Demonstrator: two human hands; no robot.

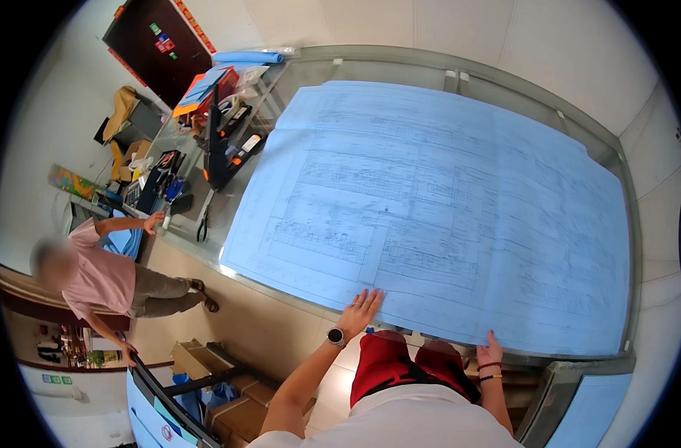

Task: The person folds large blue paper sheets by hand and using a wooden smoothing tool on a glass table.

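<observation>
A large light-blue printed drawing sheet [396, 207] with dense fine lines covers much of a glass-topped table [626, 190] before me. My left hand [363, 311] rests flat on the sheet near its front edge, fingers extended, holding nothing; a round watch [336, 336] is on that wrist. At the front edge farther right, my right hand [490, 353] grips the sheet's margin. One digit shows on top, and the other fingers are partly hidden. Two bead bracelets [490, 371] circle the right wrist. Faint creases cross the sheet.
Left on the table are a black-and-orange tool [222, 151], pliers [203, 224] and a blue roll [248, 57]. A person [102, 269] stands at left, one hand near the table edge, the other on a black frame [155, 386]. Cardboard boxes [245, 417] stand below.
</observation>
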